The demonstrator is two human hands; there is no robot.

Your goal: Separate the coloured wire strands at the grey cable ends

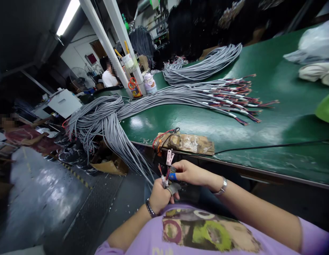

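Both hands pinch one cable end: left hand (159,195) grips cable (162,180), right hand (190,173) its wires (168,173) below the jig (184,142). Strands could slip or snag.

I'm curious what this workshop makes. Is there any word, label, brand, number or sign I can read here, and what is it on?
None can be read.
Purple shirt print: coloured rings and patches, pale marks at the bottom edge cut off.
Orange-labelled can by the white post: a red round mark, lettering too blurred.
Dark red panel on the far wall: too small to read.
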